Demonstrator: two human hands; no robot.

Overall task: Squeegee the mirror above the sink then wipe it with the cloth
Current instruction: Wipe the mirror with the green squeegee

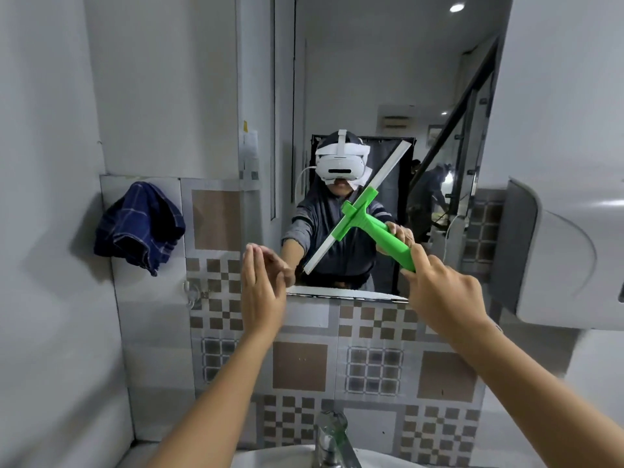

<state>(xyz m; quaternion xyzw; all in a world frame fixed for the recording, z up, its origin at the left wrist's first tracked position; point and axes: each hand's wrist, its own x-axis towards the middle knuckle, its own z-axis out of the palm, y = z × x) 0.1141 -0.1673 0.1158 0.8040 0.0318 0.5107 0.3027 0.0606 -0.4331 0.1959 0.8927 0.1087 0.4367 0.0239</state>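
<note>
From the head camera I see my right hand (442,292), right of centre, wrapped closed around the handle of the green squeegee (368,221). Its white blade runs on a diagonal from upper right to lower left across the lower part of the mirror (371,79), which fills the top centre of the frame; I think the blade lies against the glass, though the angle leaves me unsure. My left hand (261,292) is left of centre with fingers (251,265) straight and close together, holding nothing, its fingertips at the mirror's lower left corner. The dark blue checked cloth (140,226) hangs bunched on the tiled wall at mid left, well apart from both hands. At the bottom centre sit the chrome tap (329,440) and the white sink (270,459) rim. A white wall dispenser (557,258) occupies the right edge.
</note>
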